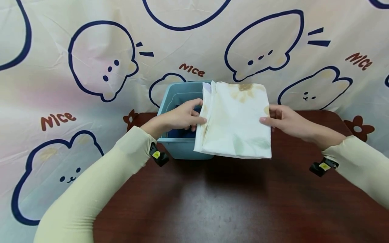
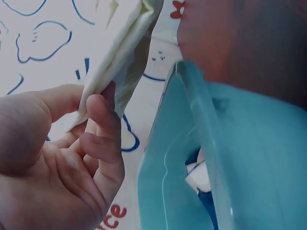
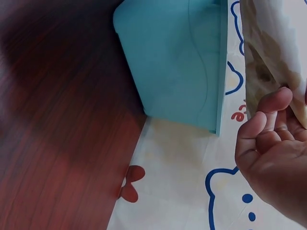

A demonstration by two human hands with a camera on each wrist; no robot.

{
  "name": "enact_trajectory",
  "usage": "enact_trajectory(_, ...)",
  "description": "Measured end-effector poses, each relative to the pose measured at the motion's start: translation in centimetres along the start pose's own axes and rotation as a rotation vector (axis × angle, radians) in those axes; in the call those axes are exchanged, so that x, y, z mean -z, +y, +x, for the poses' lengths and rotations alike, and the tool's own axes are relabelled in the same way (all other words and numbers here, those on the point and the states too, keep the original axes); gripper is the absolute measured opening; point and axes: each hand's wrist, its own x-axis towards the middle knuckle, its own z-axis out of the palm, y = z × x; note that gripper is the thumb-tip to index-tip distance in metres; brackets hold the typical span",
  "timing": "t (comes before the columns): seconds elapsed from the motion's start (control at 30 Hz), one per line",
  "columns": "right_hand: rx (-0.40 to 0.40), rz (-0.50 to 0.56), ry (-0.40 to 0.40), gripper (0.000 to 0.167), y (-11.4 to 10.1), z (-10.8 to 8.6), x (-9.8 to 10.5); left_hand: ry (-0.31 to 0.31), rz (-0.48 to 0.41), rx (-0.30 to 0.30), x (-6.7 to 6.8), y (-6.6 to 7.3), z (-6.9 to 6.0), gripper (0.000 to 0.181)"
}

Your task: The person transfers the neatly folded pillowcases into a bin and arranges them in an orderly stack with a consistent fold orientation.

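Note:
A folded white cloth [image 1: 238, 121] with a faded flower and green leaf print is held up between both hands. My left hand [image 1: 183, 116] pinches its left folded edge between thumb and fingers; the left wrist view shows the layered edge of the cloth [image 2: 117, 52] in that grip. On the opposite edge, my right hand [image 1: 284, 121] pinches the cloth, thumb in front and fingers behind. Below and behind the cloth stands a light blue plastic bin [image 1: 185, 148], its right part hidden by the cloth. Dark blue fabric [image 1: 179, 132] lies inside the bin.
The bin rests on a dark reddish-brown wooden table [image 1: 212, 202], near its back edge. A pale curtain [image 1: 188, 44] with navy cartoon outlines hangs directly behind. In the left wrist view, a small white item [image 2: 200, 177] shows inside the bin.

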Motion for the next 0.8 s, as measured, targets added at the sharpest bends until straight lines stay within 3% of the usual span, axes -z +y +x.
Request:
enact_trajectory(0.37, 0.049, 0.043, -0.05, 0.042, -0.5, 1.9, -0.9, -0.017, 0.031, 0.031, 1.8, -0.6, -0.5, 0.046)
enact_trajectory(0.8, 0.025, 0.037, 0.006, 0.046, -1.4, 3.9, -2.3, 0.01, 0.047, 0.078, 3.6, -1.3, -0.9, 0.046)
